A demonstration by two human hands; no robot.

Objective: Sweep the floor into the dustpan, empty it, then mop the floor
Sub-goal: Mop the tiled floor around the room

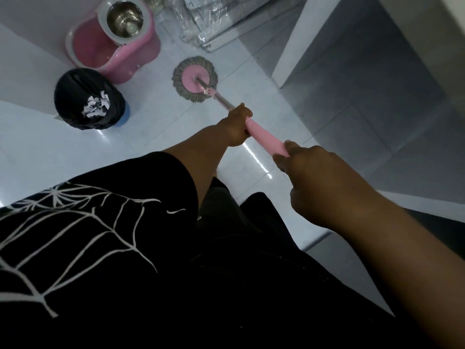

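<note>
A round spin mop head (pixel 195 79), grey fringe around a pink disc, lies flat on the white tiled floor (pixel 156 122). Its metal pole runs back to a pink handle (pixel 266 138). My left hand (pixel 236 125) grips the handle's far end, and my right hand (pixel 317 182) holds its near end. A pink mop bucket (pixel 113 44) with a steel spinner basket stands at the upper left. Beside it is a bin with a black liner (pixel 88 99) holding white paper scraps.
Plastic-wrapped white panels (pixel 216 23) lie on the floor at the top. A white wall edge and grey surface (pixel 352 71) rise on the right. My black clothes with a white web print fill the lower frame.
</note>
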